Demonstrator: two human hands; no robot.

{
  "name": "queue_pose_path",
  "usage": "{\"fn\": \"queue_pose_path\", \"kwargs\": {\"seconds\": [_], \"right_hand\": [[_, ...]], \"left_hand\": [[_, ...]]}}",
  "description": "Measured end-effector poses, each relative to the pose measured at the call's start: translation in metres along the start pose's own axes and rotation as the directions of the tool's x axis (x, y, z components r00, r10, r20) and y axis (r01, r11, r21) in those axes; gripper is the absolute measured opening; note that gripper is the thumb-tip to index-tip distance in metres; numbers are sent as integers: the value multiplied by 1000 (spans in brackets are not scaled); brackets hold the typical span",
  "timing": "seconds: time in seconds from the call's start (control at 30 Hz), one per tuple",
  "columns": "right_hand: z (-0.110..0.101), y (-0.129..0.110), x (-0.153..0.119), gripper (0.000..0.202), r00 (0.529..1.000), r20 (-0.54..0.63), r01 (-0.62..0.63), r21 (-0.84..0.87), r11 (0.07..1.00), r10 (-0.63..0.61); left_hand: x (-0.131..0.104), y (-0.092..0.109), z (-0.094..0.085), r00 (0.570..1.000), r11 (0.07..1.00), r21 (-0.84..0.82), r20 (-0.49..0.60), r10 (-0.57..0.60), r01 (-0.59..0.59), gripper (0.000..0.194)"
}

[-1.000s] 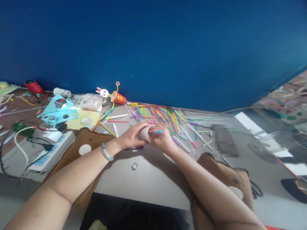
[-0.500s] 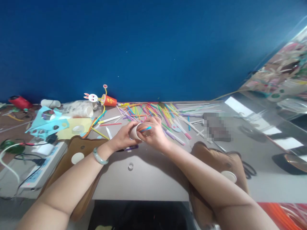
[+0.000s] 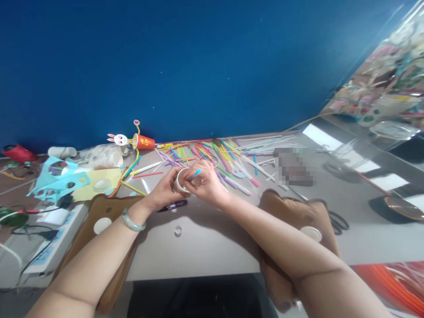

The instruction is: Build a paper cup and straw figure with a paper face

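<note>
My left hand [image 3: 163, 191] is wrapped round a white paper cup [image 3: 179, 182], tilted so that its mouth faces right. At that mouth, my right hand [image 3: 209, 185] pinches a thin blue and orange strip [image 3: 196, 175]. Its blue end sticks out above the fingers. Whether it is a straw or a pipe cleaner I cannot make out, and the part inside the cup is hidden by my fingers. Just below my left hand lie small purple thread snips [image 3: 172, 206]. A small clear ring [image 3: 178, 231] rests on the table nearer to me.
Many coloured sticks and markers [image 3: 228, 161] lie along the blue wall. An orange cup with a rabbit face [image 3: 144, 141] lies on its side. Blue cut-out sheets [image 3: 59, 179] and a power strip [image 3: 54, 247] are at left. Brown cloth pads [image 3: 293, 221] lie under both forearms.
My right fingers have shifted slightly at the cup's mouth, and the strip has turned to stand steeper. The cup's opening shows more. The whole view has shifted a little.
</note>
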State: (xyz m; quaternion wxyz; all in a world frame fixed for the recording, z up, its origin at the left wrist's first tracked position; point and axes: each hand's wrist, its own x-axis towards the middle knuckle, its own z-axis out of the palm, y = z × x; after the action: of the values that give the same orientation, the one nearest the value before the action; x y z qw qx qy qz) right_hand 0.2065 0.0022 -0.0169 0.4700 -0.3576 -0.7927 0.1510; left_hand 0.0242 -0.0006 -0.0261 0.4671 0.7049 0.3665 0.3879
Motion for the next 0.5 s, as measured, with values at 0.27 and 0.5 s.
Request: {"fn": "queue_pose_path", "kwargs": {"seconds": [0.27,0.5], "right_hand": [[-2,-1,-1,6,1000,-21,-15,-3,1000,15],[-2,3,1,19,1000,-5,-1,-16,1000,1]], "left_hand": [[0,3,2,998,992,-108,20,-61,63,57],[0,4,3,996,987,-127,4,-94,94,63]]}}
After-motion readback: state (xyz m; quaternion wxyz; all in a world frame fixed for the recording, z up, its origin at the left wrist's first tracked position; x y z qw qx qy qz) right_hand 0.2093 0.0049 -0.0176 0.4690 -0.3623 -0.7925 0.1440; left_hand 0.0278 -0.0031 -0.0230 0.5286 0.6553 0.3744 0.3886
